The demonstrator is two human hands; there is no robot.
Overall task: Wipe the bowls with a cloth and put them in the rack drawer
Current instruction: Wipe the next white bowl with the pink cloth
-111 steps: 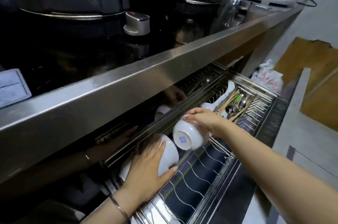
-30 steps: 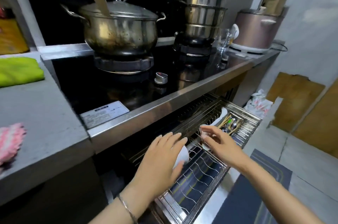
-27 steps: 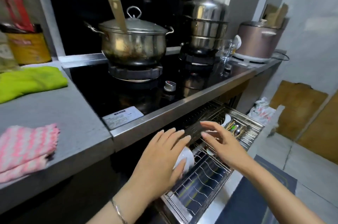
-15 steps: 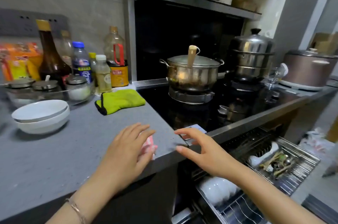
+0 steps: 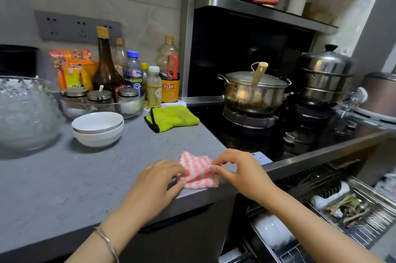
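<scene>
At lower centre, your left hand [image 5: 159, 181] and right hand [image 5: 242, 171] pinch the soft, light cloth [image 5: 198, 173] by its edges; take the probably slick, breakable bowls [image 5: 98, 128] by the rim.

Our left hand [image 5: 158, 181] and right hand [image 5: 240, 170] let go of the white ceramic bowls [image 5: 272, 231] in the steel wire rack drawer [image 5: 368, 230] below the grey stone countertop [image 5: 64, 177]. Both hands now pinch the pink-and-white striped cloth [image 5: 198, 173] at that countertop's front edge.

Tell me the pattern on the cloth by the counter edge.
The cloth has pink-and-white wavy stripes, seen in the head view.
</scene>
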